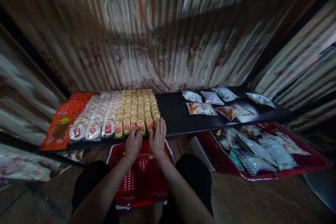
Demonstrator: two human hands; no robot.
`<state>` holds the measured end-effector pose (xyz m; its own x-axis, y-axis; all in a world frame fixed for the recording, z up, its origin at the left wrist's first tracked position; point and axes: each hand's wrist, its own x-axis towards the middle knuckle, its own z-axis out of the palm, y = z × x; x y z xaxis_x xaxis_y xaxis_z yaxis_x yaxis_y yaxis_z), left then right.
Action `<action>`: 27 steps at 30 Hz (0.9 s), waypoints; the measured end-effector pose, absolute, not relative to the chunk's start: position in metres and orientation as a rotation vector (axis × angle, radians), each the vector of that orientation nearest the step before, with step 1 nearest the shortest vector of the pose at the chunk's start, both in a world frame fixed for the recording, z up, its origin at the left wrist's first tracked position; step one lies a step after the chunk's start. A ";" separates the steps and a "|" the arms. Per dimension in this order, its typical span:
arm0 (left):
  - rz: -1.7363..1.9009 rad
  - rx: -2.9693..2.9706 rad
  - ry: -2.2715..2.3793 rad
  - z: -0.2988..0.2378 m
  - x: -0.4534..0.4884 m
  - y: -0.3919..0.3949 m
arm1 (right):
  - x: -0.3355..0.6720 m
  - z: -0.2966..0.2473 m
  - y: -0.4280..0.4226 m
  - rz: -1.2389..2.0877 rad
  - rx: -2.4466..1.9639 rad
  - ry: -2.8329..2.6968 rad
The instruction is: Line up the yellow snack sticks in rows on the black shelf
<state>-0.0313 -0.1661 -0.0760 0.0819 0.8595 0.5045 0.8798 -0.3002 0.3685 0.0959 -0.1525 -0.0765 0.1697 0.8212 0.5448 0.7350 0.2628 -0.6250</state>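
Rows of small yellow wrapped cakes (139, 103) with red-and-yellow labels stand packed together on a black shelf (170, 113). My left hand (133, 144) rests its bent fingertips on the front cakes, without grasping any. At the right front corner, my right hand (158, 138) lies with outstretched fingers along the side of the end cakes. Beneath both hands sits a red plastic basket (143, 182), with one small yellowish thing (151, 156) visible in it. White round wrapped cakes (93, 130) adjoin the yellow rows on the left.
Orange packets (59, 122) overlap at the shelf's left end. Several pillow-shaped snack bags (201, 108) lie on its right half. A second red basket (319, 162), full of similar bags, stands at the lower right. Patterned fabric (157, 42) hangs behind the shelf.
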 end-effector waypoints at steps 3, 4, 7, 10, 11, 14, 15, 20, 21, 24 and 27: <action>-1.006 -2.271 -1.752 -0.074 -0.033 -0.165 | 0.096 -0.078 -0.143 0.116 -1.525 -1.568; -0.995 -2.263 -1.727 -0.074 -0.034 -0.164 | 0.095 -0.079 -0.141 0.120 -1.540 -1.566; -0.982 -2.269 -1.667 -0.074 -0.035 -0.163 | 0.096 -0.081 -0.133 0.137 -1.587 -1.558; -1.019 -2.311 -1.621 -0.076 -0.035 -0.162 | 0.097 -0.081 -0.127 0.141 -1.606 -1.572; -1.036 -2.318 -1.614 -0.077 -0.035 -0.161 | 0.097 -0.080 -0.125 0.134 -1.601 -1.581; -1.081 -2.317 -1.615 -0.081 -0.036 -0.159 | 0.098 -0.077 -0.119 0.101 -1.587 -1.594; -1.091 -2.317 -1.615 -0.082 -0.036 -0.159 | 0.099 -0.077 -0.117 0.090 -1.585 -1.600; -1.108 -2.336 -1.576 -0.084 -0.038 -0.156 | 0.100 -0.075 -0.110 0.039 -1.571 -1.663; -1.113 -2.337 -1.567 -0.084 -0.038 -0.156 | 0.100 -0.074 -0.109 0.031 -1.566 -1.673; -1.120 -2.332 -1.554 -0.087 -0.038 -0.155 | 0.099 -0.074 -0.111 0.014 -1.561 -1.699; -1.109 -2.313 -1.550 -0.090 -0.037 -0.154 | 0.098 -0.073 -0.112 0.011 -1.587 -1.715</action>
